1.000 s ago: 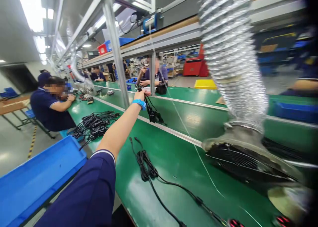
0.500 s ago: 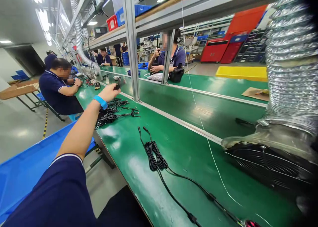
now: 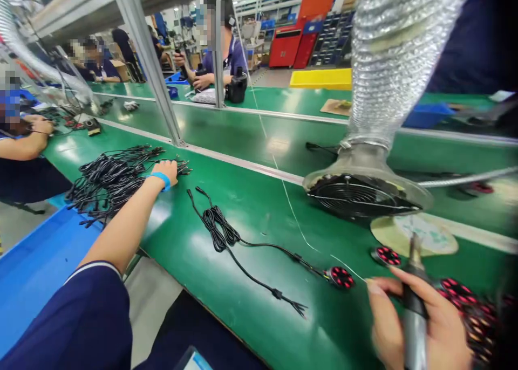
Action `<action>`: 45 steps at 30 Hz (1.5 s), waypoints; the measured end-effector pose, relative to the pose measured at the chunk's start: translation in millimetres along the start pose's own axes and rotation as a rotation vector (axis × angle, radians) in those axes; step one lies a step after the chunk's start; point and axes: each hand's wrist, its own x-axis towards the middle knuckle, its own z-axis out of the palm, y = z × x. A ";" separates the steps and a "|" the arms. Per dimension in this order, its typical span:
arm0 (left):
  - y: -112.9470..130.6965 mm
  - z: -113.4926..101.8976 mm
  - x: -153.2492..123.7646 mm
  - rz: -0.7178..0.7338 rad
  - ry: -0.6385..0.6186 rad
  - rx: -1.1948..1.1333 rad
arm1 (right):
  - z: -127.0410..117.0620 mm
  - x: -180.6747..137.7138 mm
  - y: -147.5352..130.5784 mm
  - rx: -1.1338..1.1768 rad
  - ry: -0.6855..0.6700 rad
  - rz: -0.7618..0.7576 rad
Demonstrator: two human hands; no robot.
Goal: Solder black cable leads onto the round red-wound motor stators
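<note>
My left hand (image 3: 167, 170), with a blue wristband, reaches over the right end of a heap of black cables (image 3: 111, 176); its fingertips are hidden among the cable ends. My right hand (image 3: 424, 316) grips a soldering iron (image 3: 413, 305) with its tip pointing up and away. A thin solder wire (image 3: 299, 227) runs to the thumb of that hand. Between my hands lie two bundled black cables (image 3: 220, 227). One ends at a round motor (image 3: 340, 278) with red-pink coils; the other ends in bare split leads (image 3: 298, 307).
A fume extractor hood (image 3: 364, 194) hangs over the bench above a yellowish pad (image 3: 384, 235). More motors (image 3: 457, 292) sit at the right. A metal post (image 3: 148, 62) rises behind the cables. A blue tray (image 3: 48, 283) is at lower left. Co-workers sit around the benches.
The view has turned to the right. My left hand has drawn back from beyond the cable heap to its near right end. My right hand with the soldering iron has come into view.
</note>
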 end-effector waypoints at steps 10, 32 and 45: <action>184.6 -38.7 -132.6 1.281 0.219 -0.510 | 11.4 -2.3 -17.5 0.223 -0.038 -0.185; 242.5 19.5 -139.5 1.218 -0.024 -0.391 | -0.1 6.8 -7.7 0.042 -0.367 -0.166; 241.6 21.4 -136.9 1.227 0.002 -0.688 | 6.7 2.4 -6.2 0.028 -0.331 -0.231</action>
